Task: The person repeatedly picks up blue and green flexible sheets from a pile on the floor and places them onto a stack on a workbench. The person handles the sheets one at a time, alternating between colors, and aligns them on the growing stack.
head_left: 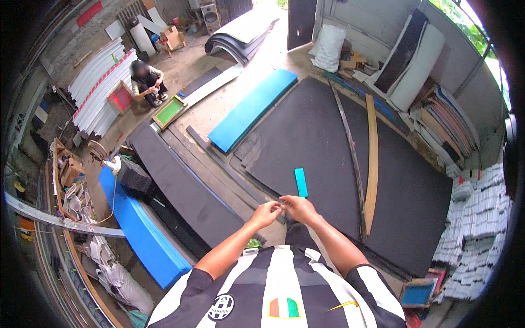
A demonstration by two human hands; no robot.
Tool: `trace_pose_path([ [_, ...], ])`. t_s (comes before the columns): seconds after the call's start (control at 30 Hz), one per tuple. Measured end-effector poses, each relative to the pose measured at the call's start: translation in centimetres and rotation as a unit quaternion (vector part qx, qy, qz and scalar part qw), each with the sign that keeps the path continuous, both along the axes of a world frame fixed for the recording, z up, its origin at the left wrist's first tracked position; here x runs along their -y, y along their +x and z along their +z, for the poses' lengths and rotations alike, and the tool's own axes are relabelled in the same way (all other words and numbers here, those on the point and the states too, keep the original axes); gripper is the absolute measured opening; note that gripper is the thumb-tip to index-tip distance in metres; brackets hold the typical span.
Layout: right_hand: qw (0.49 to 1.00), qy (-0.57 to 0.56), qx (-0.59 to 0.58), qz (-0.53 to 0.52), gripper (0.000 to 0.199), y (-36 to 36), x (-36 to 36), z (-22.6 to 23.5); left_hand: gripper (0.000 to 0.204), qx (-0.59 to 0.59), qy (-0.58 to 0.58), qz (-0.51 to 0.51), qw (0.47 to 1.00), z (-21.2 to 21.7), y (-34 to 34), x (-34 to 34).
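In front of my body, my left hand and my right hand meet with fingertips close together. Both have their fingers bent in a pinch; whatever lies between them, if anything, is too small to make out. Just beyond my right hand a flat teal strip rests on the large stack of black sheets. Farther right on that stack lie a light wooden strip and a thin dark strip.
A blue slab lies beyond the black stack, and a long blue stack at the left. Another person crouches far left near a green-screened frame. White bundles are piled at the right.
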State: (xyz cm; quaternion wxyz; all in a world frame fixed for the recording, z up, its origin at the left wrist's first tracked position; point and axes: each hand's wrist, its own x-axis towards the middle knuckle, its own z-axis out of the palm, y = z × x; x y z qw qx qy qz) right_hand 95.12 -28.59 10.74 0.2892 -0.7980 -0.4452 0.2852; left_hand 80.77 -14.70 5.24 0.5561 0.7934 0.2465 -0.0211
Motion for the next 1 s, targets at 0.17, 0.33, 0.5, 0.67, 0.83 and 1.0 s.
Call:
trace_pose_path([
  [0.17,0.996,0.023,0.0,0.082,0.037,9.0,-5.0,1.1,0.034,-0.016,-0.035,0.08,0.996,1.7,7.6,-3.3],
  [0.33,0.989,0.011,-0.005,0.15,0.036,14.0,-12.1,0.9,0.032,-0.021,0.021,0.164,0.986,1.3,10.7,-7.9],
  [0.5,0.982,0.02,0.001,0.189,0.037,16.1,-19.6,-0.5,0.031,-0.018,0.013,0.224,0.974,1.2,12.2,-13.6],
  [0.67,0.974,-0.023,-0.021,0.224,0.037,16.3,-29.2,-1.1,0.032,-0.022,0.02,0.278,0.96,-0.8,12.4,-21.5],
  [0.83,0.973,-0.029,-0.006,0.229,0.035,15.9,-39.9,-5.9,0.032,-0.04,0.0,0.278,0.96,-4.4,12.3,-32.0],
  [1.0,0.974,-0.087,0.0,0.211,0.037,15.2,-49.6,-10.5,0.031,-0.061,-0.061,0.285,0.954,-9.2,11.9,-43.0],
])
